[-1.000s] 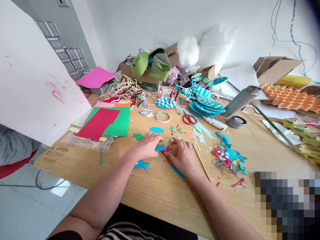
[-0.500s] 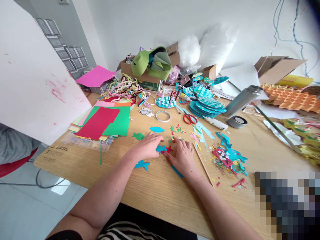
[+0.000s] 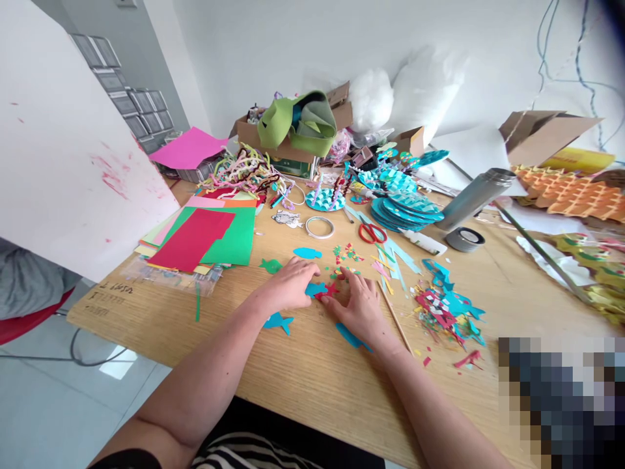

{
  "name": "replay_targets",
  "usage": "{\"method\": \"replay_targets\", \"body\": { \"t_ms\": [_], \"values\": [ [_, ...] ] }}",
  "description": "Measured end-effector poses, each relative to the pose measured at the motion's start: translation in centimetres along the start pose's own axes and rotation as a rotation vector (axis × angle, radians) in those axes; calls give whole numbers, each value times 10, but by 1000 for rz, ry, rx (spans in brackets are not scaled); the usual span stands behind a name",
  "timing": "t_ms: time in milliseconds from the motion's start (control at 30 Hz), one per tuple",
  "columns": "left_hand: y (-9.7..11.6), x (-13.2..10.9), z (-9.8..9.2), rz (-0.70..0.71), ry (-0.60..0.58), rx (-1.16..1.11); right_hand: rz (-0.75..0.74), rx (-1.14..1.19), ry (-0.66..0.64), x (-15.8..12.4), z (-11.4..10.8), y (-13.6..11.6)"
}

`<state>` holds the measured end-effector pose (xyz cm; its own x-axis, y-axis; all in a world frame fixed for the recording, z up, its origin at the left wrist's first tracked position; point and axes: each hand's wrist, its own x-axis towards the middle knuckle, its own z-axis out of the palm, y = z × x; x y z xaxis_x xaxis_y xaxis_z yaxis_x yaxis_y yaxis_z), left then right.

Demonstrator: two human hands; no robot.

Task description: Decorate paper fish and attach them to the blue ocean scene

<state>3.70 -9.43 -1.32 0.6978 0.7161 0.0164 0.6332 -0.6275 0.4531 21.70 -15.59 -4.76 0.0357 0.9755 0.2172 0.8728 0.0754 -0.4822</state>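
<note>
A small blue paper fish (image 3: 316,289) lies on the wooden table between my hands, with a red paper piece (image 3: 332,290) against its right end. My left hand (image 3: 293,285) has its fingertips on the blue fish, fingers bent and apart. At the red piece's right side, my right hand (image 3: 359,303) rests with fingers spread, its thumb touching the red piece. A green paper fish (image 3: 270,265) and a blue oval fish (image 3: 306,253) lie beyond my left hand. Another blue fish (image 3: 280,322) is below it. A blue cutout (image 3: 349,335) shows under my right wrist.
Red scissors (image 3: 372,233), a glue bottle (image 3: 424,241) and a tape ring (image 3: 319,227) lie farther back. A wooden stick (image 3: 394,316) and paper scraps (image 3: 446,309) are at the right. Coloured sheets (image 3: 193,240) are stacked at the left. A metal flask (image 3: 477,197) stands tilted behind.
My right hand has shifted very slightly, and more of the blue cutout under its wrist shows. My left hand looks unmoved.
</note>
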Motion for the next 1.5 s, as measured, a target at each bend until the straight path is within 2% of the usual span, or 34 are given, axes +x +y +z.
{"method": "replay_targets", "body": {
  "t_ms": [300, 567, 867, 1100, 1367, 1500],
  "values": [
    [6, 0, -1, -15, -45, -10, 29, -62, 13, -2, 5, -4],
    [5, -2, 1, 1, 18, 33, 83, -79, -10, 0, 3, -5],
    [3, -2, -7, -14, 34, 67, 72, -38, 13, 0, 7, -1],
    [2, -6, -12, -37, -163, 158, -69, 61, 100, 0, 7, 7],
    [4, -9, -23, -47, -220, 192, -92, 120, 129, 0, -1, 8],
    [6, -11, -30, -62, -200, 149, -100, 170, 155, 1, -5, 8]
  ]
}}
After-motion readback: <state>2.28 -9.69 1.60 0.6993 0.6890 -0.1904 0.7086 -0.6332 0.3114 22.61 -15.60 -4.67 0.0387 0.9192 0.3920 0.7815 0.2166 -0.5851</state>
